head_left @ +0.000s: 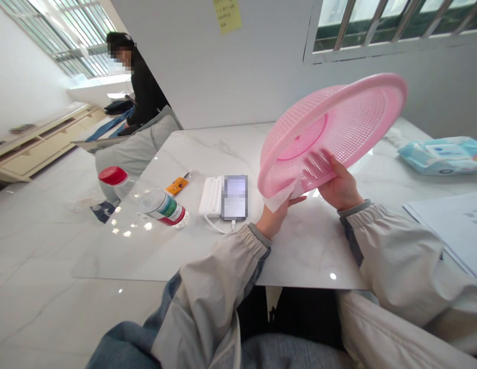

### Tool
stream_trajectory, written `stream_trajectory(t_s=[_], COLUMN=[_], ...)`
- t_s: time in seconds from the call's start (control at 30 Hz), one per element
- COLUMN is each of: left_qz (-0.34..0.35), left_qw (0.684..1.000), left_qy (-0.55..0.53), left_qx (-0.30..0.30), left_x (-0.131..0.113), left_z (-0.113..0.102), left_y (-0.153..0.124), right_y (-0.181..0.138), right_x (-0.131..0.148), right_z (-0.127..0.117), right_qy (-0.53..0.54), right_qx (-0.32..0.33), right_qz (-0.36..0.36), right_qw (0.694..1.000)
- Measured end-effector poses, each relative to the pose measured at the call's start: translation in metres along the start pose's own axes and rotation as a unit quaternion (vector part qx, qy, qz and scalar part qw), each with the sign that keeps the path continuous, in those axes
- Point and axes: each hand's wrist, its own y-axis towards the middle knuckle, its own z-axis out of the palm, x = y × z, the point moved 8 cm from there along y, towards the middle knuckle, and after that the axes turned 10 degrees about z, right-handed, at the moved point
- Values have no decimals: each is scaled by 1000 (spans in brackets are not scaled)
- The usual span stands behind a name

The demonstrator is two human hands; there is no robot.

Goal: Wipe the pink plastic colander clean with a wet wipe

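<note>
A pink plastic colander is held up over the white marbled table, tilted with its open side toward me. My right hand grips its near rim, fingers behind the mesh and thumb over the edge. At the lower left of the rim, my left hand presses a white wipe against the colander; its fingers are partly hidden beneath the wipe and the rim.
A phone cabled to a white power bank lies left of my hands. Further left are a red-capped clear bottle and an orange item. Right: a wipes pack and papers. A person sits beyond.
</note>
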Motion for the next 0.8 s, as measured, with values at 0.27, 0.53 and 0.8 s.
stream_trajectory(t_s=[0.27,0.53,0.8], left_qz=[4,-13,-13], left_qw=[1000,998,999], left_qy=[13,0,-8], left_qx=[-16,-58,-30], left_x=[2,7,9], left_z=[-6,-13,-9], left_y=[2,2,2], right_y=[-6,-7,-12], right_x=[6,-14,-25], right_z=[6,13,19], right_qy=[-35,-118,-149], right_qx=[6,46,68], right_qz=[1,107,166], right_qw=[999,986,972])
